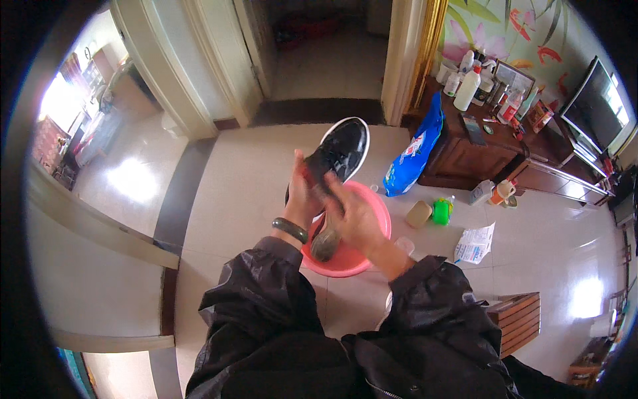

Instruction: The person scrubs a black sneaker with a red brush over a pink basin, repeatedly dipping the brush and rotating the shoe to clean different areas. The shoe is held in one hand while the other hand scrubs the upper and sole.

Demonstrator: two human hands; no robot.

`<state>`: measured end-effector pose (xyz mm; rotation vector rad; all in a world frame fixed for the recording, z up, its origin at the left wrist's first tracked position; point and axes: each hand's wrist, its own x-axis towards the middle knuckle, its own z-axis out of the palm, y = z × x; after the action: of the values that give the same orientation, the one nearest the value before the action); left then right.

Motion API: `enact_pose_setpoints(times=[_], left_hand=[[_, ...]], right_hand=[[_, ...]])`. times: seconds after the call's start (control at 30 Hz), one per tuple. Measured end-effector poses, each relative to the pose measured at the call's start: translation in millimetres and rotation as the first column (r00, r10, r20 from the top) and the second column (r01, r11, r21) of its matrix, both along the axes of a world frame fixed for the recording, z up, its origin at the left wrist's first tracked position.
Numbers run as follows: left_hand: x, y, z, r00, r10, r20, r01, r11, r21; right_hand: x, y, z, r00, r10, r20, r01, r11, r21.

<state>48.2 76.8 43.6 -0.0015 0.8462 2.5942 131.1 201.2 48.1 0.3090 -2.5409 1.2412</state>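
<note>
A black shoe (343, 144) with a white sole edge is held up above a pink plastic basin (381, 209), its toe pointing away from me. My left hand (299, 194), with a dark bangle (290, 230) at the wrist, grips the shoe near its opening, thumb raised along the side. Against the shoe's near part is my right hand (356, 214), blurred by motion. Its fingers curl around a dark, narrow object, perhaps a brush, mostly hidden by the hand. Inside the basin lies a greyish-brown rounded thing (326, 243), maybe another shoe, partly covered by my hands.
Right of the basin stand a blue plastic bag (416, 149), a tan block (418, 214), a green container (442, 211) and a printed sheet (475, 243) on the tiled floor. A wooden cabinet (468, 167) bears bottles. A slatted wooden stool (516, 319) is near my right side.
</note>
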Motion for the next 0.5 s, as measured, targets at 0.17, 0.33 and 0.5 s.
enact_pose_setpoints(times=[0.17, 0.33, 0.5], left_hand=[[5, 7, -18, 0.995, -0.085, 0.057, 0.076, 0.987, 0.138], [8, 25, -18, 0.99, -0.14, 0.022, 0.138, 0.988, 0.066], [6, 10, -12, 0.991, -0.062, 0.116, 0.064, 0.998, -0.018]], right_hand=[[-25, 19, -11, 0.956, -0.185, -0.228, 0.201, 0.978, 0.048], [-69, 63, -13, 0.91, -0.396, -0.119, 0.405, 0.912, 0.061], [-28, 28, -25, 0.975, -0.17, -0.145, 0.165, 0.985, -0.045]])
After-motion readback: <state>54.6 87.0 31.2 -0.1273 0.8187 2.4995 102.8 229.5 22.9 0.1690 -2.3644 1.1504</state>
